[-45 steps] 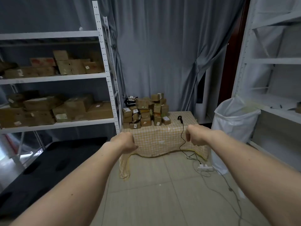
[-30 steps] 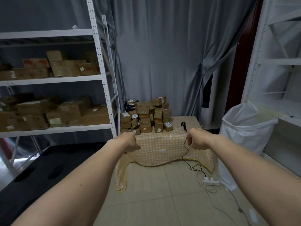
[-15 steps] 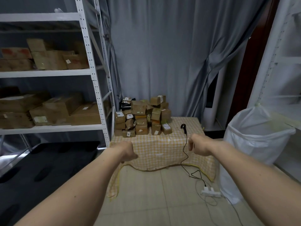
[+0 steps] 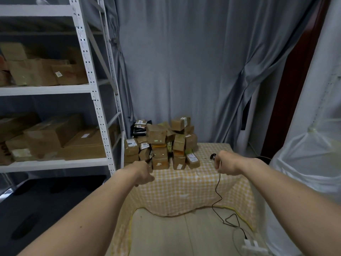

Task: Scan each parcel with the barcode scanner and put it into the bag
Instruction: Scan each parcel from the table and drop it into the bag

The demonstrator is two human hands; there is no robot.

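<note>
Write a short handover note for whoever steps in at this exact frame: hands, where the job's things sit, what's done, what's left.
Left hand: loosely curled, holds nothing, in front of the parcel pile.
Right hand: loosely curled, empty, just short of the barcode scanner.
Scanner lies on the checked tablecloth, right of the pile; its cable hangs down to the floor.
White bag stands open at the table's right; contents not visible.
Done: no parcel in hand, none seen scanned.
Left: pick up scanner, scan each parcel, bag it.
</note>
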